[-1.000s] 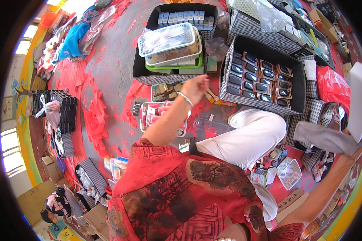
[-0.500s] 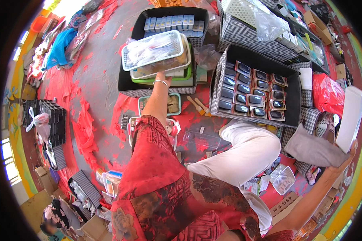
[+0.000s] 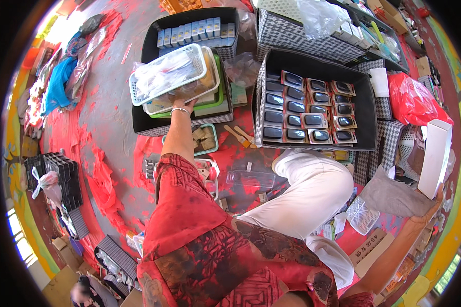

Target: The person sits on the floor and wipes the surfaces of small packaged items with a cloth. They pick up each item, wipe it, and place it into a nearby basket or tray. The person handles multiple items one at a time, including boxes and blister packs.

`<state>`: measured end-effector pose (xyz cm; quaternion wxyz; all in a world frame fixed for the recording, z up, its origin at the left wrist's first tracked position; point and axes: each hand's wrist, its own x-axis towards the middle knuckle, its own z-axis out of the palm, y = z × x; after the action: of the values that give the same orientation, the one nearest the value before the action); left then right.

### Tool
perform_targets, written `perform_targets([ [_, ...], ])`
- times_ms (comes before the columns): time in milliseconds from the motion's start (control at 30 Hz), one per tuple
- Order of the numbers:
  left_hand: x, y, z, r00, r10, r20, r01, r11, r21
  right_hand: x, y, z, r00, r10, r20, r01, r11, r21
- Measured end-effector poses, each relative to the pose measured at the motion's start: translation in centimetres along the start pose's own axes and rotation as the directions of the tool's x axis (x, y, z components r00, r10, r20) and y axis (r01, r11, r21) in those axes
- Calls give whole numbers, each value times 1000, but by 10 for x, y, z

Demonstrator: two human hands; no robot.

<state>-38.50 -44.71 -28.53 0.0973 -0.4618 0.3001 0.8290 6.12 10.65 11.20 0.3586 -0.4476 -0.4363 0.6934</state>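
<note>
My left hand [image 3: 183, 106] reaches forward and grips the near rim of a stack of plastic baskets; its fingers are partly hidden under the edge. The top one is a pale blue-white basket [image 3: 169, 74] holding clear plastic packets. Beneath it are a white basket and a green-rimmed tray [image 3: 210, 109], all resting tilted in a black fabric bin [image 3: 189, 124]. At the far right, my right hand [image 3: 429, 211] is closed round a long white box [image 3: 435, 158] and a grey cloth [image 3: 394, 197]; most of its fingers are hidden behind them.
Right of centre, a houndstooth bin [image 3: 317, 61] holds rows of dark, oval carded items. Behind the baskets stands a bin of small blue boxes [image 3: 189, 35]. Two brushes [image 3: 238, 137], a small tray of brownish blocks [image 3: 206, 138] and a clear plastic box [image 3: 248, 180] lie on the floor. Another person [image 3: 89, 292] is at lower left.
The view has turned slightly, shifting the bins and baskets leftward in the picture. My left hand keeps its hold on the baskets. The white box and grey cloth in my right hand have changed angle slightly.
</note>
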Motion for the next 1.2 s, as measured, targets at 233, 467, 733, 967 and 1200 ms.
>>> perform_targets([
  [233, 10, 2, -24, 998, 70, -2, -70, 997, 22, -12, 24, 21, 998, -55, -8, 55, 998, -6],
  [467, 24, 11, -29, 995, 88, 46, -88, 996, -6, -6, 34, 19, 999, 16, -29, -16, 1000, -7],
  [733, 23, 21, -46, 978, 152, 140, -168, 979, 111, 17, 48, 14, 998, 28, 61, -31, 998, 52],
  [967, -9, 37, -66, 969, 208, 132, -215, 976, 37, 17, 61, 25, 986, 44, 162, -63, 991, 117],
  [1200, -23, 58, -71, 989, 73, 131, -57, 992, -116, 14, 74, 45, 953, 216, 213, -237, 968, 80],
])
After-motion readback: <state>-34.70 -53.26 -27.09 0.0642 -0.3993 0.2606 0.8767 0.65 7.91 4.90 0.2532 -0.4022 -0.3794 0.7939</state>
